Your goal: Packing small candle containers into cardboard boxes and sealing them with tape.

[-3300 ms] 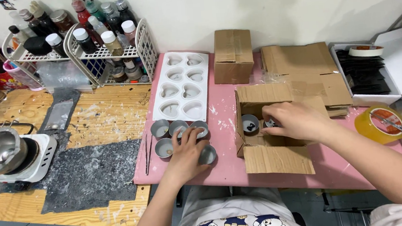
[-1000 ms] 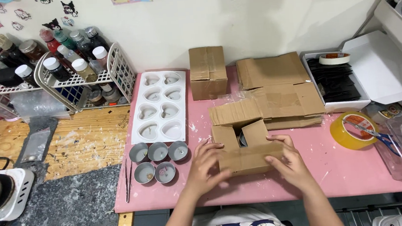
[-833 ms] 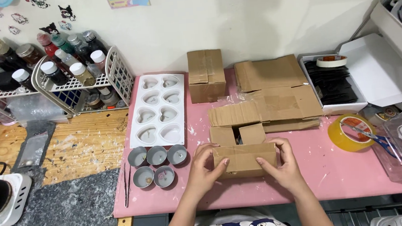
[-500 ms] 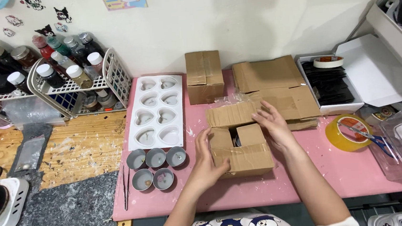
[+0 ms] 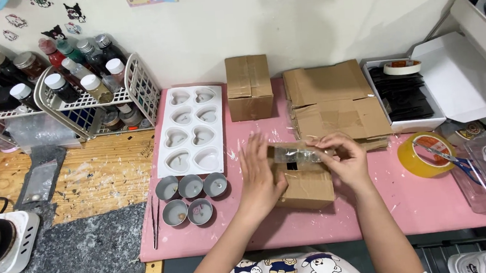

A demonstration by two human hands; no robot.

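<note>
1. Pink mat [image 5: 432,196] covers the right part of the bench; bare, wax-spattered wood sits to its left, white wall behind.
2. Small cardboard box [image 5: 304,183] sits on the mat at centre front, directly ahead of the person, flaps folded over the top.
3. Left hand [image 5: 261,178] lies flat and open against the box's left side, fingers spread and pointing away from the body.
4. Right hand [image 5: 343,157] is curled over the box's top right edge, fingertips pinched on the flap edge or the clear tape along it; can't tell which.
5. Key relation: the box is between the two hands, both touching it, neither nearer. Top seam runs left-right, as does the long axis as far as I can judge.
6. Tape roll [image 5: 420,154], yellow, lies to the right of the box on the right hand's side, near but apart, with scissors [image 5: 450,158] resting across it.
7. Counts: one closed box [image 5: 249,87] by the wall, one stack of flattened cardboard [image 5: 332,97] behind the box in hand.
8. Five small metal cups [image 5: 193,195] left of the left hand, three over two; one white heart mould [image 5: 190,129] with eight cavities; one pair of tweezers [image 5: 155,221] at the mat's left edge.
</note>
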